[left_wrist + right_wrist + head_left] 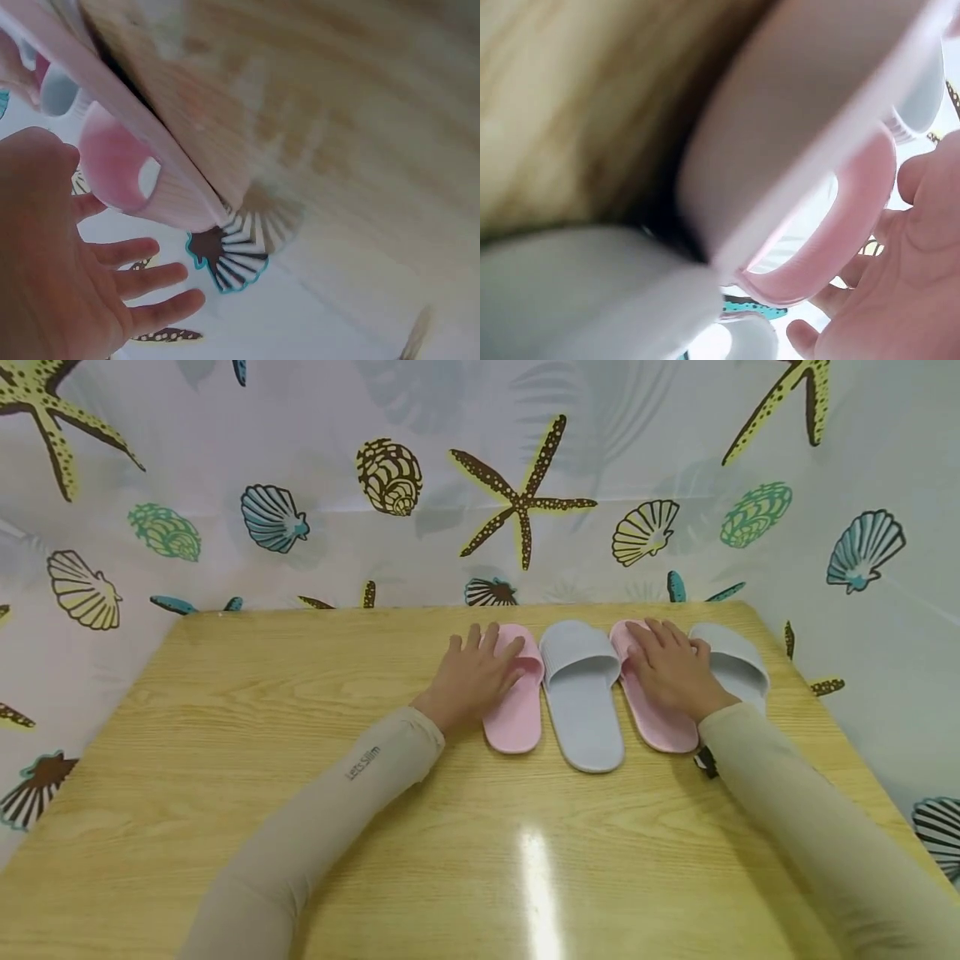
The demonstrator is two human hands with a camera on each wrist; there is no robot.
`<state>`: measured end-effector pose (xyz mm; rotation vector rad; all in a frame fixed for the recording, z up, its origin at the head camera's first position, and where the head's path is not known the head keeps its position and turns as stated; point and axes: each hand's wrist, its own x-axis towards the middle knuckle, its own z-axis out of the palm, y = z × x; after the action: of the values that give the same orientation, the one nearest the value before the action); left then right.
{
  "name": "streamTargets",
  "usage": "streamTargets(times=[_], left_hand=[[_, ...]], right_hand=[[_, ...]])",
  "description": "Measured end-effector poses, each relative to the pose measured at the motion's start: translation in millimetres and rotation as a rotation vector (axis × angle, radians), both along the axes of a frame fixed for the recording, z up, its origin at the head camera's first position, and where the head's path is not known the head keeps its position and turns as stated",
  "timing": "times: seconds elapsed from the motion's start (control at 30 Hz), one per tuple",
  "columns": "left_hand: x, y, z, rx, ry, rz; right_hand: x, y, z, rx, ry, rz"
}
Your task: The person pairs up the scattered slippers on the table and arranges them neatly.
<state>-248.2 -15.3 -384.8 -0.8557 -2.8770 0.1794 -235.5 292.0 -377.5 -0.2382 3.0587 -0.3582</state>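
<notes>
- Four slippers in one row on the wooden table [247, 710]: left pink slipper [516, 724], middle grey slipper [587, 710], right pink slipper [667, 731], outer grey slipper [741, 656]; two of each colour.
- Left hand [474, 681]: fingers spread, over the left pink slipper's strap.
- Right hand [671, 668]: fingers slightly bent, apart, over the right pink slipper's strap; contact is hard to judge.

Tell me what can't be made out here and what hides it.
Head view: heel of the far-right light-grey wide-strapped slipper, hidden by the right beige fabric sleeve.
Head view: what the small black-and-white patch is; that sleeve seems to cover part.
Head view: part of the right pink strapped slipper, under the right hand.
Right wrist view: the wood-grain tabletop, blurred.
</notes>
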Motion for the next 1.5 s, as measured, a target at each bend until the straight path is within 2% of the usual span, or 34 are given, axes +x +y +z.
streamTargets(times=[0.13, 0.23, 0.43, 0.6, 0.7, 0.87, 0.97, 1.2, 1.5], left_hand=[[-1.2, 0.5, -6.8, 0.033, 0.002, 0.004], [-2.9, 0.6, -12.5, 0.108, -0.029, 0.006], [-13.1, 1.5, -11.8, 0.248, -0.169, 0.012], [-21.4, 0.7, -10.3, 0.28, -0.25, -0.009], [-24.0, -0.7, -9.7, 0.267, -0.25, -0.035], [-26.5, -0.8, -10.6, 0.257, -0.214, -0.085], [-25.7, -0.4, -11.0, 0.257, -0.209, -0.092], [-18.9, -5.6, -9.7, 0.244, -0.194, -0.078], [-9.4, -16.0, -9.6, 0.242, -0.187, -0.111]], right_hand=[[-4.5, 1.6, -0.6, -0.024, -0.049, -0.017], [-6.6, 0.7, -0.2, -0.046, -0.066, -0.009], [-10.4, 2.9, -2.2, -0.072, -0.075, 0.003], [-12.2, 4.8, -3.6, -0.122, -0.074, 0.02], [-12.8, 6.0, -3.8, -0.128, -0.077, 0.043], [-12.4, 9.9, -4.3, -0.112, -0.064, 0.046], [-11.1, 12.0, -5.2, -0.107, -0.055, 0.046], [-3.4, 11.3, -3.5, -0.112, -0.02, 0.061], [13.1, 18.2, -1.9, -0.121, 0.078, 0.126]])
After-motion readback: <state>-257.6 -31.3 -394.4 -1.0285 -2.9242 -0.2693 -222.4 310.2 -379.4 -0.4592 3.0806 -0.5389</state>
